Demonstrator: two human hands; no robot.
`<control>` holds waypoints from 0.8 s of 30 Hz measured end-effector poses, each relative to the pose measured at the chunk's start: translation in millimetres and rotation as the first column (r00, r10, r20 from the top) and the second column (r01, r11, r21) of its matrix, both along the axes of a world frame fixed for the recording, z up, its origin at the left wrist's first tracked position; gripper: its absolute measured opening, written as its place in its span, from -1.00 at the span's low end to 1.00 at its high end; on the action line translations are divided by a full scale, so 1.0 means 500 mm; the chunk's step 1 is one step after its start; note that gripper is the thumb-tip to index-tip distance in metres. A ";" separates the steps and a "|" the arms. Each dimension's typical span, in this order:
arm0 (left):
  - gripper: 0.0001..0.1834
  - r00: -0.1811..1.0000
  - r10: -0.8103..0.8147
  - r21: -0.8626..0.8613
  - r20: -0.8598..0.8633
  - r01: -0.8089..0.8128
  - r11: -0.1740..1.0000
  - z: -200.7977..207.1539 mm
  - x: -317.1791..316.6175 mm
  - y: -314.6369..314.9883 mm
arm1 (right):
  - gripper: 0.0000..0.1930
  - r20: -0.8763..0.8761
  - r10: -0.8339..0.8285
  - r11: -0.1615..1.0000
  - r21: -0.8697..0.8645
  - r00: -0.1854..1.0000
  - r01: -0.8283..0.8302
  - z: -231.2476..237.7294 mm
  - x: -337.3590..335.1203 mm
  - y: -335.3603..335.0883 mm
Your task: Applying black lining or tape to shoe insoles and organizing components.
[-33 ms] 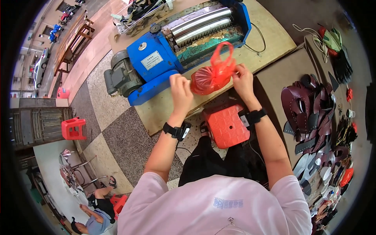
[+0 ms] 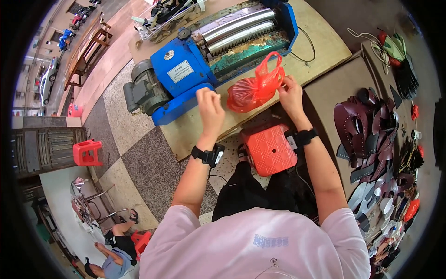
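A knotted red plastic bag [image 2: 251,92] with its handle loop standing up sits at the near edge of a wooden tabletop [image 2: 183,135]. Something rounded bulges inside it, but I cannot make out what. My right hand [image 2: 291,96] pinches the right side of the bag. Left of the bag is my left hand [image 2: 211,110], its fingers curled together and a small gap between it and the plastic; whatever is in its fingers, if anything, is hidden. Just behind both hands stands a blue machine [image 2: 181,69] with metal rollers [image 2: 239,30] and a grey motor [image 2: 146,90].
A red plastic stool [image 2: 272,151] stands below the table edge. Dark red leather pieces [image 2: 364,130] are heaped on the brown surface at right. A clear bin [image 2: 169,16] of straps is at the back. Another person [image 2: 114,262] sits at lower left.
My left hand has moved slightly left, away from the bag. The bag has tilted and shifted a little right, its loop leaning toward my right hand, which keeps its pinch.
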State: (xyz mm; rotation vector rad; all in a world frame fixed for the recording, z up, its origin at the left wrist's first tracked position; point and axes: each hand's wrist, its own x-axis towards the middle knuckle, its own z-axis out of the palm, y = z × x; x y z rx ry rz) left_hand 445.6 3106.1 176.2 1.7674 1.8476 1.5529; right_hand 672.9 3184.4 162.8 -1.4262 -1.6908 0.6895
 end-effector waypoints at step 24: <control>-0.90 1.000 -0.010 0.029 0.001 0.009 1.000 0.003 0.006 -0.003 | -0.94 -0.449 -0.106 0.947 -0.318 0.887 -0.048 0.002 0.008 0.011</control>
